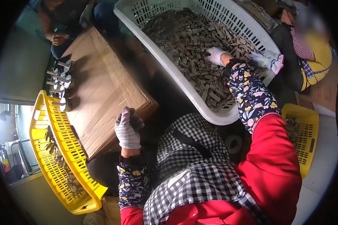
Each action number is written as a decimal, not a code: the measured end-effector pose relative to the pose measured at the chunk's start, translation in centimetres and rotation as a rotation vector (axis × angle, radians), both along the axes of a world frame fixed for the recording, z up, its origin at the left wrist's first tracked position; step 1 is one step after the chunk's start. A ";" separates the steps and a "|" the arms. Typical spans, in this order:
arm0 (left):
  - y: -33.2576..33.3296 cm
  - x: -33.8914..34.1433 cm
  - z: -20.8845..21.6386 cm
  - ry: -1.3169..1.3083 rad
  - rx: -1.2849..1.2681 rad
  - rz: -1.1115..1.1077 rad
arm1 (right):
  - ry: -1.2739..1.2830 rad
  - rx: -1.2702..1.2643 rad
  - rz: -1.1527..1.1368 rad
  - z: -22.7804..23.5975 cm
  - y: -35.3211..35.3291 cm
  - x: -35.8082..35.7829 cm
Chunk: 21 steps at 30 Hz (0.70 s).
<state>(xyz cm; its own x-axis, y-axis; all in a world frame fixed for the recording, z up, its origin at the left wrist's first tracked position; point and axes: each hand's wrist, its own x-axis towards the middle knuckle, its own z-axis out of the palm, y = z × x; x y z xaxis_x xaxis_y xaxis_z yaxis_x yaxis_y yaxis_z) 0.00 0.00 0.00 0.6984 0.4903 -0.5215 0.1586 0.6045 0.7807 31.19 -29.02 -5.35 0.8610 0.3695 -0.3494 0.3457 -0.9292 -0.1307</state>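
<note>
My right hand (216, 56), in a striped knit glove, reaches into a large white plastic basket (169, 69). Its fingers touch a heap of flat metal clips or hinge-like parts (187, 45), and the fingertips are partly hidden. Close to the near corner of a cardboard box (105, 90), my left hand (128, 129) is raised in the same kind of glove with dark fingertips. Its fingers are curled in with the thumb up, and whatever lies inside them cannot be made out.
Several metal pieces with round bases and pins (62, 80) stand along the box's left edge. Yellow baskets with metal parts stand at left (64, 150) and right (308, 138). Striped gloves (266, 60) lie over the white basket's rim. People sit at upper left (60, 22) and upper right (315, 56).
</note>
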 end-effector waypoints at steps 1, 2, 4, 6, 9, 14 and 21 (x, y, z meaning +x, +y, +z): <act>-0.7 0.6 0.2 -0.003 0.047 0.031 | -0.014 -0.117 0.139 0.0 -1.2 0.4; -1.4 1.1 0.5 -0.011 0.095 0.062 | -0.030 -0.236 0.272 -0.1 -2.4 0.3; 1.3 -0.5 1.1 -0.124 0.127 -0.028 | -0.042 -0.254 0.199 -4.0 -2.2 -1.8; 0.1 0.9 -1.2 -0.151 0.066 -0.039 | -0.092 -0.168 0.377 -5.8 -2.0 -1.9; -0.4 -0.9 -1.5 -0.143 0.069 -0.018 | 0.027 -0.332 0.357 -7.6 0.4 -3.5; -0.2 -2.1 -0.8 -0.141 0.184 0.055 | 0.051 -0.444 0.522 -2.9 4.5 -7.7; -0.8 0.8 -1.4 -0.169 0.070 -0.007 | 0.041 0.107 -0.074 -1.1 1.1 -4.2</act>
<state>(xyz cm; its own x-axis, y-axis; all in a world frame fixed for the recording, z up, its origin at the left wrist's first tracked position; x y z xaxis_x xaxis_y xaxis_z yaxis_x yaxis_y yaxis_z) 0.79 -0.76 -1.43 0.7767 0.5159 -0.3614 0.0261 0.5468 0.8368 27.01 -27.89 -6.43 0.8731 0.3424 -0.3470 0.2691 -0.9320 -0.2428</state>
